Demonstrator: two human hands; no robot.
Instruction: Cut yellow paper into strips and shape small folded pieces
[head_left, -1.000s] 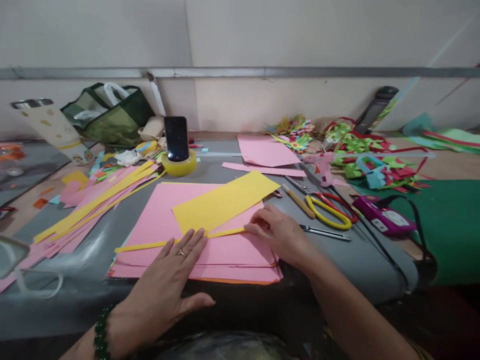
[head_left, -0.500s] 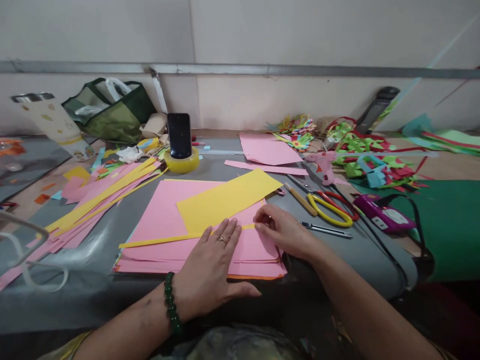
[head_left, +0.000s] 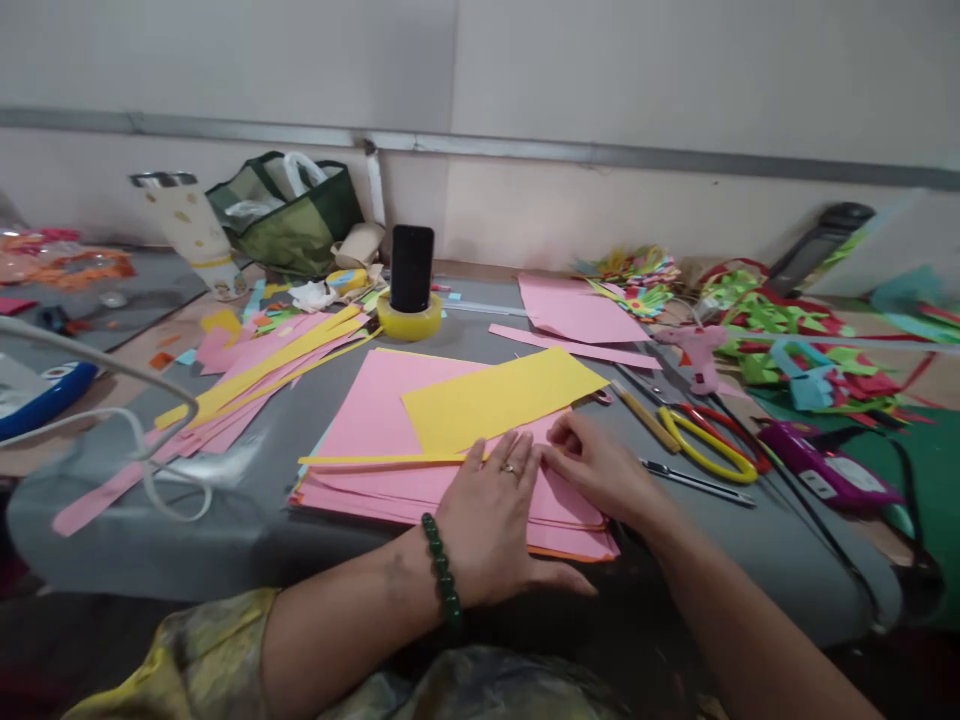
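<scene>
My left hand (head_left: 491, 520) lies flat with its fingers stretched out, pressing a narrow yellow paper strip (head_left: 375, 460) onto a stack of pink paper (head_left: 364, 405). Close to its fingertips, my right hand (head_left: 596, 465) is closed in a pinch at the strip's right end; the fingers hide that end. Beyond both hands, a wider yellow paper piece (head_left: 502, 395) rests slanted on the pink stack. Right of the stack are a craft knife (head_left: 697, 483), scissors (head_left: 709, 445) with yellow and red handles, and a tan stick (head_left: 645, 418).
A phone (head_left: 412, 268) stands in a yellow tape roll (head_left: 409, 318). Pink and yellow strips (head_left: 262, 375) lie left, beside a white cable (head_left: 146, 460). Rightward are a pink glue gun (head_left: 697, 352), a purple device (head_left: 829, 465) and colourful scraps (head_left: 795, 370). A tumbler (head_left: 191, 235) stands behind.
The view has swung left, so the table's things appear farther right. My right fingertips are closer to my left hand along the strip. My left hand stays flat on it.
</scene>
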